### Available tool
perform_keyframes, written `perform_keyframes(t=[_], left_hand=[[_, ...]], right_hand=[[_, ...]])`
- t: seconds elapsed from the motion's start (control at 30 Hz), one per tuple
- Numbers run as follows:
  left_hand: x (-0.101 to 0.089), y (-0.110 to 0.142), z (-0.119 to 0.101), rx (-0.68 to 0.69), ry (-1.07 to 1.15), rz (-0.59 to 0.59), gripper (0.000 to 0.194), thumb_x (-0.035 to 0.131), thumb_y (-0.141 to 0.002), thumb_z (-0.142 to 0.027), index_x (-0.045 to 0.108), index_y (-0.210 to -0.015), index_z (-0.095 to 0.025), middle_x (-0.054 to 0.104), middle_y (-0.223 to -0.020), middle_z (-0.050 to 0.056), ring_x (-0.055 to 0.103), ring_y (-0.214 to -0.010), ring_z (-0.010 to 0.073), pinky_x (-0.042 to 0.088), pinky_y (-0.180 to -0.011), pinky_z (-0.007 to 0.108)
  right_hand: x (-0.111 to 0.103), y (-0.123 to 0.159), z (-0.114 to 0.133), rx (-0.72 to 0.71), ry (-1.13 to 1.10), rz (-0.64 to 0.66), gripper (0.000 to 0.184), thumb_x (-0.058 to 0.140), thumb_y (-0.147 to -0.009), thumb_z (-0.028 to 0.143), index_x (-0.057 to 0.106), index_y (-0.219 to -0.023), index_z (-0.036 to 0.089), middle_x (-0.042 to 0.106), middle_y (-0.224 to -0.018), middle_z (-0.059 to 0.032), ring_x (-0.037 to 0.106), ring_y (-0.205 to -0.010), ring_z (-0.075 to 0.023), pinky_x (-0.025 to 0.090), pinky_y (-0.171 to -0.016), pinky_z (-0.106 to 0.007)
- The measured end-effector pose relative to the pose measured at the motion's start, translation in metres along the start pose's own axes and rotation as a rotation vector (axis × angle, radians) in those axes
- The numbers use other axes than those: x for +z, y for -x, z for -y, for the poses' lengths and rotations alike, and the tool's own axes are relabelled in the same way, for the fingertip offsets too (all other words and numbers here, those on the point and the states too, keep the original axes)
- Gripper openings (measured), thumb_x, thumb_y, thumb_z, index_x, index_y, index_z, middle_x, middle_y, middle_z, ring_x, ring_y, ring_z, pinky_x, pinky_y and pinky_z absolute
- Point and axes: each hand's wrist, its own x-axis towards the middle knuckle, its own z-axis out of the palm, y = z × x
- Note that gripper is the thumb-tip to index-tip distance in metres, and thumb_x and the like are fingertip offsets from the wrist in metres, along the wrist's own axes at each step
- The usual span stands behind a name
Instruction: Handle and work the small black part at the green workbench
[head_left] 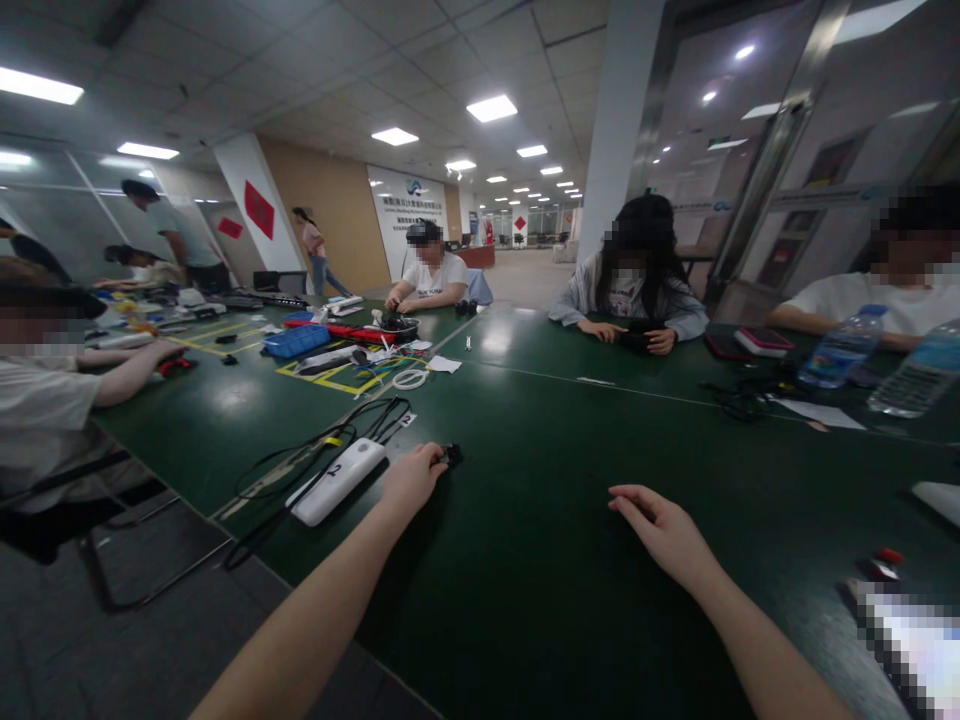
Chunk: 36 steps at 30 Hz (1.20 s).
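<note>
The left hand (411, 480) has its fingertips closed on a small black piece (451, 455) low over the near bench (525, 560), right of the white box (337, 482), probably pinching its edge for fine control. The right hand (667, 532) is loosely curled, fingertips slightly apart and empty, perhaps kept free; the far-left blue basket's (291, 343) contents are unclear.

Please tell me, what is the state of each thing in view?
Left hand: holding small black object
Right hand: fingers bent, nothing visibly held
White box marked 2: lying flat
Blue basket: upright
Blue-capped bottle: standing, closed
Ceiling light: on
</note>
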Motion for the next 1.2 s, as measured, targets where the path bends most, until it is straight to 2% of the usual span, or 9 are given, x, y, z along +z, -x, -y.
perform_keyframes(t=[0.23, 0.37, 0.43, 0.63, 0.73, 0.9, 0.97, 1.1, 1.2], left_hand=[[0.002, -0.001, 0.008, -0.031, 0.126, 0.035, 0.031, 0.053, -0.074, -0.032, 0.044, -0.103, -0.026, 0.060, -0.091, -0.001, 0.057, -0.074, 0.0155, 0.037, -0.058, 0.024], [0.002, -0.002, 0.011, -0.049, 0.236, 0.049, 0.050, 0.054, -0.074, -0.025, 0.034, -0.120, -0.024, 0.059, -0.097, 0.000, 0.057, -0.077, 0.0142, 0.040, -0.066, 0.024], [0.002, -0.003, 0.011, -0.062, 0.271, 0.054, 0.054, 0.052, -0.075, -0.020, 0.030, -0.124, -0.021, 0.060, -0.098, 0.002, 0.057, -0.079, 0.0138, 0.040, -0.071, 0.024], [0.003, -0.008, 0.015, -0.115, 0.259, 0.010, 0.042, 0.050, -0.076, -0.018, 0.040, -0.117, -0.018, 0.063, -0.092, 0.003, 0.059, -0.084, 0.0160, 0.040, -0.077, 0.026], [0.002, -0.009, 0.016, -0.134, 0.246, -0.003, 0.047, 0.051, -0.076, -0.021, 0.038, -0.120, -0.015, 0.064, -0.092, 0.004, 0.059, -0.088, 0.0172, 0.040, -0.079, 0.026], [-0.005, -0.010, 0.014, -0.129, 0.153, 0.118, 0.049, 0.047, -0.077, -0.025, 0.042, -0.122, -0.009, 0.063, -0.086, 0.006, 0.059, -0.083, 0.0186, 0.041, -0.077, 0.026], [-0.008, -0.010, 0.016, -0.114, 0.073, 0.128, 0.048, 0.045, -0.078, -0.029, 0.045, -0.121, -0.009, 0.061, -0.088, 0.008, 0.058, -0.083, 0.0199, 0.041, -0.076, 0.027], [-0.008, -0.010, 0.023, -0.096, -0.129, 0.002, 0.049, 0.044, -0.076, -0.045, 0.056, -0.113, -0.014, 0.056, -0.102, 0.013, 0.051, -0.099, 0.0269, 0.039, -0.084, 0.034], [-0.005, -0.011, 0.017, -0.066, -0.153, -0.013, 0.047, 0.044, -0.076, -0.046, 0.058, -0.110, -0.015, 0.054, -0.108, 0.013, 0.049, -0.102, 0.0271, 0.038, -0.087, 0.035]], right_hand=[[0.000, -0.001, 0.000, 0.001, -0.015, -0.006, 0.031, 0.046, -0.078, 0.038, 0.056, -0.103, 0.024, 0.064, -0.098, -0.0031, 0.058, -0.094, -0.0214, 0.045, -0.077, -0.037], [0.000, 0.000, 0.001, -0.005, -0.013, -0.002, 0.030, 0.046, -0.078, 0.037, 0.056, -0.104, 0.024, 0.064, -0.098, -0.0035, 0.058, -0.092, -0.0209, 0.045, -0.077, -0.037], [0.000, 0.000, 0.001, -0.003, -0.010, 0.001, 0.030, 0.046, -0.079, 0.036, 0.056, -0.104, 0.023, 0.063, -0.098, -0.0037, 0.058, -0.091, -0.0206, 0.046, -0.076, -0.037], [0.000, 0.001, 0.003, -0.001, -0.033, -0.024, 0.027, 0.047, -0.078, 0.034, 0.058, -0.102, 0.024, 0.064, -0.097, -0.0025, 0.058, -0.093, -0.0200, 0.044, -0.080, -0.036], [0.001, 0.001, 0.003, -0.024, -0.035, -0.035, 0.026, 0.047, -0.079, 0.034, 0.059, -0.101, 0.025, 0.065, -0.094, -0.0020, 0.058, -0.091, -0.0193, 0.044, -0.080, -0.036], [0.001, 0.002, 0.003, -0.037, -0.046, -0.029, 0.025, 0.047, -0.079, 0.033, 0.058, -0.101, 0.025, 0.064, -0.095, -0.0014, 0.058, -0.092, -0.0184, 0.044, -0.079, -0.035], [0.002, 0.003, 0.003, -0.039, -0.047, -0.030, 0.025, 0.047, -0.080, 0.033, 0.058, -0.100, 0.025, 0.064, -0.095, -0.0015, 0.058, -0.092, -0.0179, 0.044, -0.078, -0.034], [0.002, 0.004, 0.005, -0.066, -0.056, -0.044, 0.024, 0.046, -0.081, 0.032, 0.058, -0.100, 0.024, 0.064, -0.094, -0.0013, 0.058, -0.090, -0.0164, 0.044, -0.078, -0.033], [0.001, 0.005, 0.006, -0.050, -0.093, -0.048, 0.024, 0.047, -0.081, 0.032, 0.058, -0.100, 0.024, 0.064, -0.094, -0.0010, 0.058, -0.088, -0.0164, 0.044, -0.077, -0.033]])
